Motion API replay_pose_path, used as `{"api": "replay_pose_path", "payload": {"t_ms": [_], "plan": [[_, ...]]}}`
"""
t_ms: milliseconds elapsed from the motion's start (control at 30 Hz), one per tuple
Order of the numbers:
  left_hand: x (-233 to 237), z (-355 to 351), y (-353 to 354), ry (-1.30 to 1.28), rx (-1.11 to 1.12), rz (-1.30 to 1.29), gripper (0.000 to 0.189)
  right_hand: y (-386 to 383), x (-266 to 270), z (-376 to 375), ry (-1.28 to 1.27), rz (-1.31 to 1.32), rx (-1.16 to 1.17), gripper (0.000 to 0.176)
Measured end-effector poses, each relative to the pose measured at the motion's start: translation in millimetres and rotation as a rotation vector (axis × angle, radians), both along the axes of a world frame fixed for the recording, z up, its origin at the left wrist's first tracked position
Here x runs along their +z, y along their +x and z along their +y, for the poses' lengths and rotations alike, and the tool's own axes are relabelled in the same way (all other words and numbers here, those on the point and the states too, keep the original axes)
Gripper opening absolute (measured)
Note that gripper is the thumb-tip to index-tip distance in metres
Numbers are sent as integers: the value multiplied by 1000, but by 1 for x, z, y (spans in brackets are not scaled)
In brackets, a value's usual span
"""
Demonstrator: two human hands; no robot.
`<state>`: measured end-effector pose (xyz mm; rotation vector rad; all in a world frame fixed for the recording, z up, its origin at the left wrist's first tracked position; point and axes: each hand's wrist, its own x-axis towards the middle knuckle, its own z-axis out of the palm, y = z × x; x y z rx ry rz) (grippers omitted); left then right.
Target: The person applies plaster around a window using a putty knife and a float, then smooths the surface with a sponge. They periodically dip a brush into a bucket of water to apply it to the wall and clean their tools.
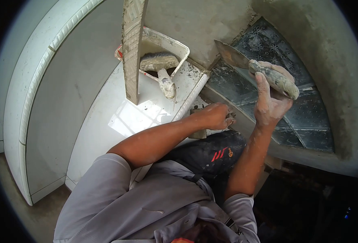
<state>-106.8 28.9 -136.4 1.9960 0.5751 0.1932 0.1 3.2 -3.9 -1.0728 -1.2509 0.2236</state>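
Note:
My right hand (270, 107), streaked with pale dust, is raised and wrapped round the grey-crusted handle of a trowel (235, 56). The trowel's dull metal blade points up and left, over the dark patterned tiles (304, 109). Lower and to the left, my left hand (214, 116) is curled closed above the ledge near my knee. Whether its fingers hold anything cannot be made out. Beneath my left wrist lies a small grey block (198, 133), partly hidden by the arm.
A brush (162, 69) with a coated handle rests in a white, stained container (179, 43) on the white ledge (102, 105). A long mortar-crusted board (132, 52) stands beside it. A curved white panel edge (31, 81) rises at left; cement wall (325, 44) surrounds the tiles.

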Motion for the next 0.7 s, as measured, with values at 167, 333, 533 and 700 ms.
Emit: {"api": "replay_pose_path", "payload": {"t_ms": [167, 333, 533, 700], "plan": [[-4, 0, -1, -17, 8, 0, 43, -10, -1, 6, 74, 1, 11, 30], [3, -3, -2, -32, -6, 24, 44, -2, -14, 2, -15, 3, -35, 31], [0, 0, -2, -44, -16, 15, 48, -9, -19, 1, 18, 27, 13, 32], [-1, -6, 0, 1, -23, 52, 47, -15, -37, 11, -50, 36, -6, 30]]}}
